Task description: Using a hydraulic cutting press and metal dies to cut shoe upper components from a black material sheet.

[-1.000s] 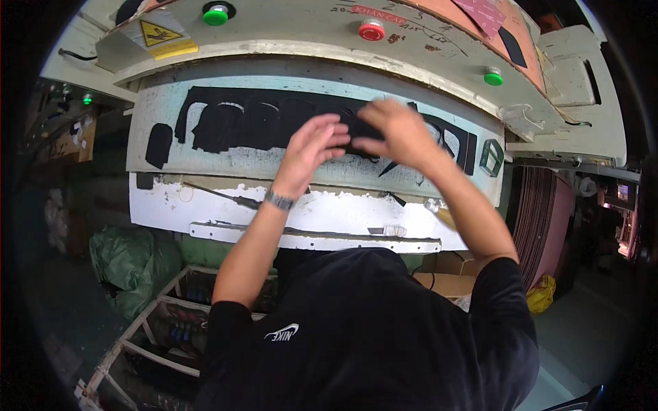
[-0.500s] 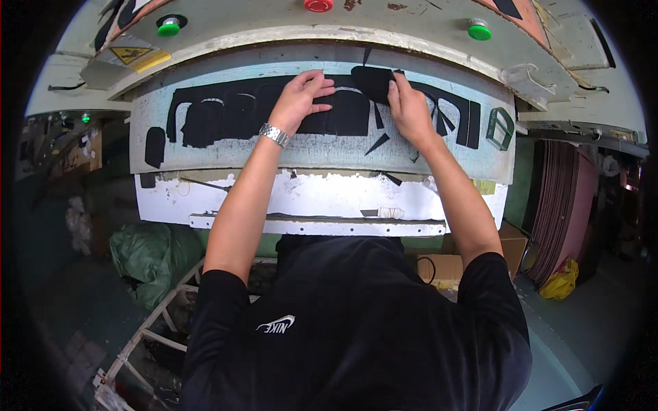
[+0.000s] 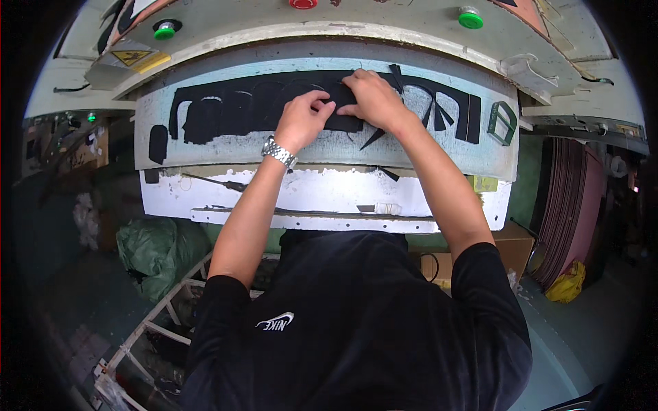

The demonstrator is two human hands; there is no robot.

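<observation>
Curling my left hand (image 3: 300, 123) loosely and arching my right hand (image 3: 375, 103), thumb apart, over black material (image 3: 236, 113) on the pale board (image 3: 274, 152), pinching or not I cannot tell, I face one green frame (image 3: 494, 123), then two green buttons (image 3: 471, 18) and one red button (image 3: 303, 3).

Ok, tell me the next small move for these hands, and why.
Probably have the right hand close its thumb and fingers on the black piece below: they stand apart over it, and the left hand is close beside it. Whether they touch it is unclear.
</observation>
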